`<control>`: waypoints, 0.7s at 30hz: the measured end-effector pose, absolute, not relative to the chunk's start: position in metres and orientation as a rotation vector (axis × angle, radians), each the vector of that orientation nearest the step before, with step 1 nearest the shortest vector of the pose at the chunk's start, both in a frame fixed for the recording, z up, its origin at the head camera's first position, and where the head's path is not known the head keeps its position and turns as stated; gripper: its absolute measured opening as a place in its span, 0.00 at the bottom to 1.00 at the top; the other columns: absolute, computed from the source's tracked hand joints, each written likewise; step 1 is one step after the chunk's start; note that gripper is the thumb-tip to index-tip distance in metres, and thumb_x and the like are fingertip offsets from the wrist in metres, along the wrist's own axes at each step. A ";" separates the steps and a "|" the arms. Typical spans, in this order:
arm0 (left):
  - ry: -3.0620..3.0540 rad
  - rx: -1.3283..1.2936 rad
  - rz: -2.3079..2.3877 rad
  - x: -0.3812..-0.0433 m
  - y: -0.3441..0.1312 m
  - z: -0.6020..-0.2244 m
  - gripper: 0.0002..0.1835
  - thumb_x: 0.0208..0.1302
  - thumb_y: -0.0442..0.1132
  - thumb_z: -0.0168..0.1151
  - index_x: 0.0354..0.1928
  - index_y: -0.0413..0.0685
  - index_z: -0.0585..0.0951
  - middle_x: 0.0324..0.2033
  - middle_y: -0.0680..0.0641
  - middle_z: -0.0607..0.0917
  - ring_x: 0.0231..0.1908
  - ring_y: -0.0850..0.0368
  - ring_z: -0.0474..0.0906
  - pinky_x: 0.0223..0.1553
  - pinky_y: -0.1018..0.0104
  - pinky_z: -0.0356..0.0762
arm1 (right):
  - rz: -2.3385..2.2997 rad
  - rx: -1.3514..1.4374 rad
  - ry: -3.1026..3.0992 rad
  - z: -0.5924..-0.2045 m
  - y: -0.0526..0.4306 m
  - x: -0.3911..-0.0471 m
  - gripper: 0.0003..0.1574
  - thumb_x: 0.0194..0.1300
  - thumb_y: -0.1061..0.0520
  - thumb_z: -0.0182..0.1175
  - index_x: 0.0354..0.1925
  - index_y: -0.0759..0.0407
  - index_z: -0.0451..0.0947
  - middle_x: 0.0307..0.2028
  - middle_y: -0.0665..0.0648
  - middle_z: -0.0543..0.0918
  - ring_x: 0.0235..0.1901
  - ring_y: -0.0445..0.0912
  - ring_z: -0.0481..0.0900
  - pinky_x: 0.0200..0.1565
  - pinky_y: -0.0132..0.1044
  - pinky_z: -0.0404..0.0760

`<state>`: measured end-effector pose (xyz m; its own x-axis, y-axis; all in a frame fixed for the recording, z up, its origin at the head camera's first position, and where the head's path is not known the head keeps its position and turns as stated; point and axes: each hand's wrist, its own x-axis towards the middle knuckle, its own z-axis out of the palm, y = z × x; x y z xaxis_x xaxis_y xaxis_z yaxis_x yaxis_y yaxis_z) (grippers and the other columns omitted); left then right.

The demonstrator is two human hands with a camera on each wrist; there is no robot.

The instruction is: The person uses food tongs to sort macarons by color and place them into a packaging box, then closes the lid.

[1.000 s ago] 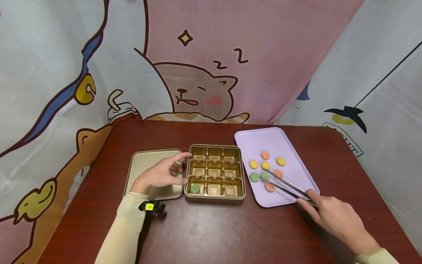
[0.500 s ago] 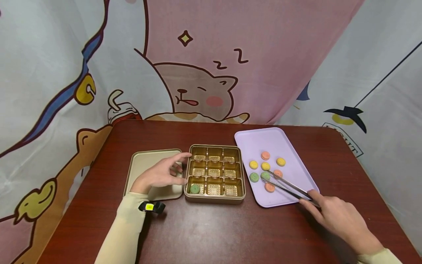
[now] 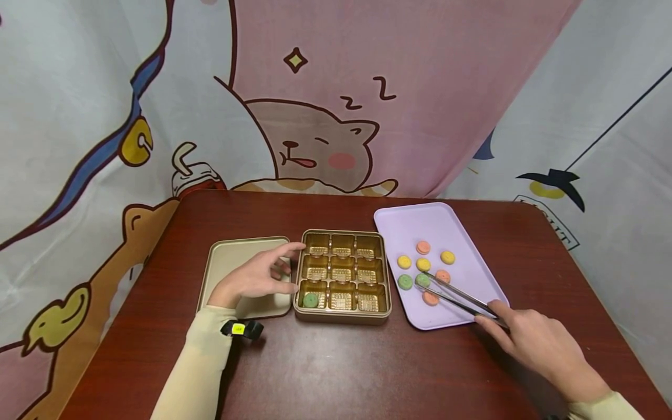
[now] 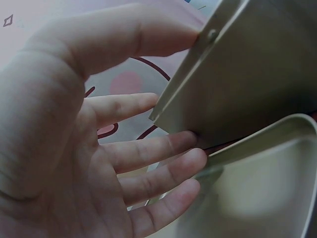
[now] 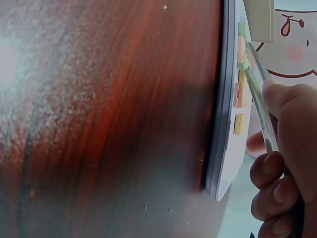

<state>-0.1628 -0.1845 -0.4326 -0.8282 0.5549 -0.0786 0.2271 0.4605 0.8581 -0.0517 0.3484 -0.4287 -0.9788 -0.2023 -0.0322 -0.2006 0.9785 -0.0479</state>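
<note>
My right hand [image 3: 543,344] grips metal tongs [image 3: 464,307] over the lilac tray [image 3: 415,221]. The tongs' tips straddle a green macaron [image 3: 422,280]; whether both tips touch it I cannot tell. A second green macaron [image 3: 405,282] lies just left of it. Yellow macarons [image 3: 447,257] and pink macarons [image 3: 430,298] lie close around. My left hand [image 3: 257,274] touches the left side of a gold box [image 3: 342,318] with thumb and fingertips, fingers fairly straight. The box has several compartments, and a green macaron [image 3: 310,300] sits in the front left one.
A flat beige lid [image 3: 223,262] lies left of the box, partly under my left hand. Box and tray stand side by side with a narrow gap on the brown table [image 3: 325,373]. A printed curtain [image 3: 446,87] hangs behind the table.
The tongs have shifted slightly right, and their upper tip has drawn away from the middle yellow macaron toward the green one. The left hand and box have stayed put.
</note>
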 end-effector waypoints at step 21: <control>2.367 0.666 1.307 -0.163 -0.184 -0.432 0.48 0.60 0.41 0.79 0.80 0.54 0.64 0.65 0.40 0.77 0.54 0.45 0.80 0.58 0.46 0.82 | -0.072 -0.308 3.089 -0.426 0.345 -0.049 0.23 0.72 0.34 0.65 0.37 0.50 0.75 0.15 0.46 0.64 0.17 0.42 0.63 0.18 0.37 0.60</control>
